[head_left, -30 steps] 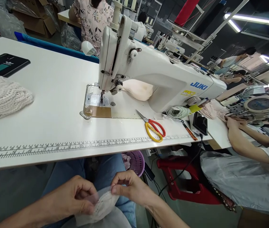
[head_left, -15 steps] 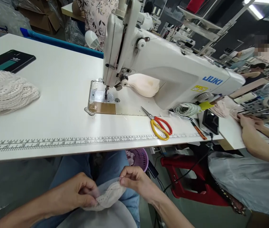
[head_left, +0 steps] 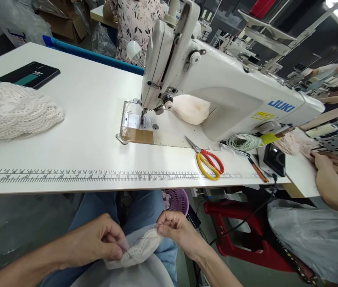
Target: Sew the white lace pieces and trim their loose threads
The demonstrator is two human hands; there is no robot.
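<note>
Over my lap, a strip of white lace trim [head_left: 141,248] with sheer fabric along it stretches between my two hands. The fingers of my left hand [head_left: 104,243] are pinched on the lace's left end. At its upper right end, my right hand [head_left: 178,230] grips it between thumb and fingertips. The strip hangs below the table edge, with sheer pale fabric [head_left: 124,275] beneath it. Beyond my hands stands a white sewing machine [head_left: 225,83], its presser foot [head_left: 142,117] over the metal plate with no fabric visible under it.
On the white table [head_left: 91,155] lie a lace pile [head_left: 16,113], a black case [head_left: 42,73], scissors [head_left: 209,161], a coiled cord [head_left: 243,141], an orange-handled tool [head_left: 258,169] and a phone [head_left: 274,159]. Below are a purple basket [head_left: 180,201] and red stool [head_left: 246,239]. A co-worker's arms [head_left: 333,175] are at right.
The view has swung slightly left, so the table and machine sit farther right. Both hands keep their hold on the lace, which is tilted to show more of its face.
</note>
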